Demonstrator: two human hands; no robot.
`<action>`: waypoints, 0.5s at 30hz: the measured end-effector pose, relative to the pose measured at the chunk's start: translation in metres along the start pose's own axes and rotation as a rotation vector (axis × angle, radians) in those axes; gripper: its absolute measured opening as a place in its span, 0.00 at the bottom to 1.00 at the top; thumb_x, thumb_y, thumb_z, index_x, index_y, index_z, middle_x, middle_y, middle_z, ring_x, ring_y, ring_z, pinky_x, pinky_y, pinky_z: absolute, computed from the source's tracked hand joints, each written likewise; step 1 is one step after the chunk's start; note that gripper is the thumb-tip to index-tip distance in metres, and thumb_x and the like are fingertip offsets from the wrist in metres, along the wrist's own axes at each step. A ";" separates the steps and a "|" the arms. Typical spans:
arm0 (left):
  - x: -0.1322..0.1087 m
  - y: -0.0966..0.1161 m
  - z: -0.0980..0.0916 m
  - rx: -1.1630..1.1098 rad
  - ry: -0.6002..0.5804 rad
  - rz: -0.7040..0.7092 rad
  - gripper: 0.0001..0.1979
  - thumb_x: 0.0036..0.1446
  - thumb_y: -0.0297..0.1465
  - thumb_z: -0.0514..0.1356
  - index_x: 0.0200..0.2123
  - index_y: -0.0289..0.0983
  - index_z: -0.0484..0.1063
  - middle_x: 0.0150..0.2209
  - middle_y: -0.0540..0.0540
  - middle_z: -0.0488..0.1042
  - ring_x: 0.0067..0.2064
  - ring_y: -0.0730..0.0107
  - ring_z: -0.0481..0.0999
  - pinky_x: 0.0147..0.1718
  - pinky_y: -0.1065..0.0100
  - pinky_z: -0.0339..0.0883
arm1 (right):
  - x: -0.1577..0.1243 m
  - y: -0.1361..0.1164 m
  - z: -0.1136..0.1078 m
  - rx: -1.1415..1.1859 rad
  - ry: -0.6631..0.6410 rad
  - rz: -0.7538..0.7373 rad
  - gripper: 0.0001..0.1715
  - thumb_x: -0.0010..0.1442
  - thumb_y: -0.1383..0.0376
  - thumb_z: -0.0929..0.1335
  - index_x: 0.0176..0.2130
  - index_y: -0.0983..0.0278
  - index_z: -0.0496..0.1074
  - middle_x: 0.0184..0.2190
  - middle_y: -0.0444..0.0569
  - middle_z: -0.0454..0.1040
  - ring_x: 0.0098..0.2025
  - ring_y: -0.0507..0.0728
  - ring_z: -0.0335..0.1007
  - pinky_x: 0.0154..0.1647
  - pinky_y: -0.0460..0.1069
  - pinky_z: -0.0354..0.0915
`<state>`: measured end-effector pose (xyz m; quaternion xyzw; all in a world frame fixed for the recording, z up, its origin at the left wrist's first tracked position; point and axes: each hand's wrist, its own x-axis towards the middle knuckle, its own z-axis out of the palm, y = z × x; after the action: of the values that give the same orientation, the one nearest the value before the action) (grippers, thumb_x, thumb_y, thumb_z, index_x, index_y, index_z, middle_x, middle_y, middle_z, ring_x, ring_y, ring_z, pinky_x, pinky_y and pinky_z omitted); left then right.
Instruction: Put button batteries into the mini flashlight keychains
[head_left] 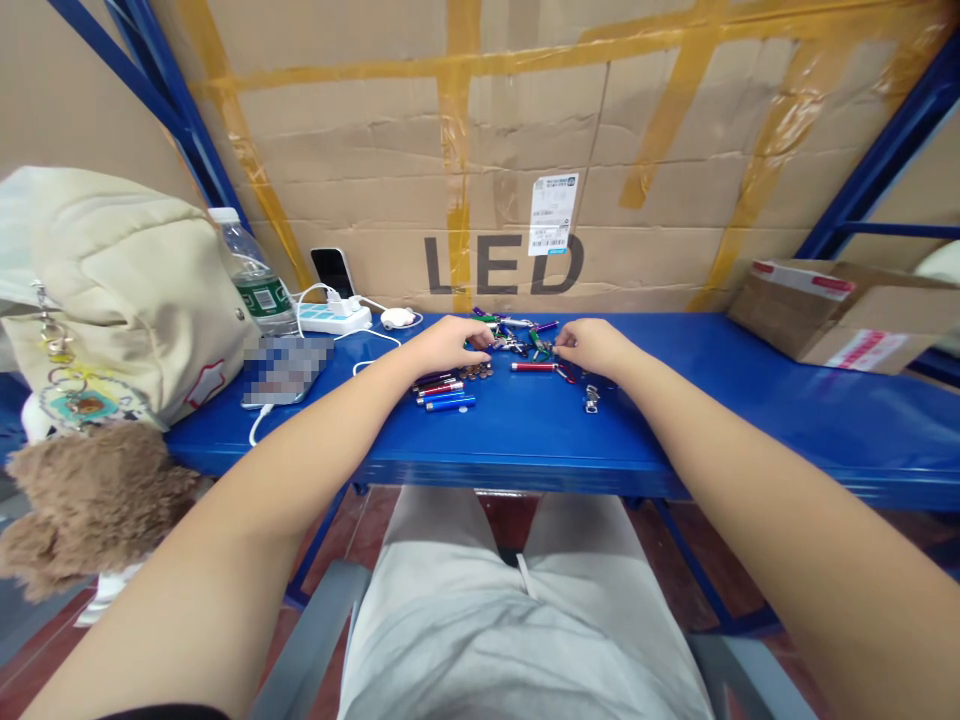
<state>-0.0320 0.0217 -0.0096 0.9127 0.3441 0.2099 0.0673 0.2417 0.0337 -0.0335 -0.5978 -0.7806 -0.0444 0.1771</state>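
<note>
My left hand (451,346) is at the left side of a pile of small colourful metal parts (513,345), its fingers curved with a gap between thumb and forefinger. Nothing shows in that gap. On the pile's right side, my right hand (594,346) has thumb and fingers pinched together; what they hold is too small to make out. Between the hands lies a red metal tube (534,367). Below my left hand are a blue tube (450,403), a red tube (441,388) and small brownish pieces (475,371). Silver clips (592,399) lie below my right hand.
A smartphone (289,372) with a cable, a power strip (330,318), a water bottle (259,280) and a cream bag (142,290) stand at the left of the blue table (525,430). An opened carton (840,315) sits right. A large cardboard panel (360,170) rises behind.
</note>
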 end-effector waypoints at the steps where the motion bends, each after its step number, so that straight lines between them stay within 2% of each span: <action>1: 0.000 0.000 0.000 -0.002 0.000 0.002 0.10 0.54 0.32 0.63 0.40 0.37 0.76 0.42 0.44 0.80 0.43 0.66 0.77 0.44 0.66 0.67 | -0.001 -0.002 -0.002 0.025 0.016 -0.008 0.04 0.53 0.66 0.69 0.27 0.63 0.75 0.31 0.51 0.79 0.34 0.59 0.73 0.36 0.52 0.65; 5: 0.000 0.000 0.001 -0.007 0.000 0.019 0.10 0.54 0.32 0.62 0.40 0.37 0.75 0.41 0.45 0.80 0.43 0.66 0.77 0.44 0.66 0.67 | -0.010 -0.019 -0.011 0.327 0.177 -0.071 0.07 0.57 0.62 0.69 0.33 0.64 0.74 0.30 0.50 0.77 0.32 0.56 0.70 0.34 0.51 0.66; 9: 0.000 0.000 0.003 -0.009 0.021 0.053 0.09 0.54 0.32 0.62 0.40 0.37 0.75 0.39 0.46 0.80 0.40 0.67 0.77 0.41 0.66 0.68 | -0.022 -0.046 -0.014 0.633 0.166 -0.169 0.12 0.56 0.57 0.69 0.35 0.63 0.73 0.27 0.47 0.75 0.29 0.54 0.68 0.31 0.50 0.65; 12: 0.000 0.003 0.004 -0.025 0.045 0.061 0.10 0.54 0.31 0.62 0.40 0.37 0.75 0.38 0.46 0.79 0.39 0.67 0.77 0.39 0.66 0.68 | -0.025 -0.059 -0.012 0.659 0.154 -0.210 0.10 0.57 0.58 0.68 0.35 0.63 0.72 0.27 0.46 0.74 0.27 0.53 0.66 0.29 0.49 0.64; 15: 0.001 0.006 0.005 -0.034 0.038 0.070 0.10 0.54 0.31 0.62 0.41 0.37 0.75 0.38 0.46 0.79 0.38 0.68 0.77 0.39 0.67 0.68 | -0.024 -0.060 -0.011 0.582 0.144 -0.254 0.07 0.57 0.61 0.67 0.34 0.63 0.71 0.27 0.46 0.74 0.27 0.53 0.65 0.30 0.49 0.63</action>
<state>-0.0258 0.0177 -0.0122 0.9188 0.3094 0.2354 0.0688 0.1920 -0.0081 -0.0229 -0.4152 -0.8143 0.1169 0.3884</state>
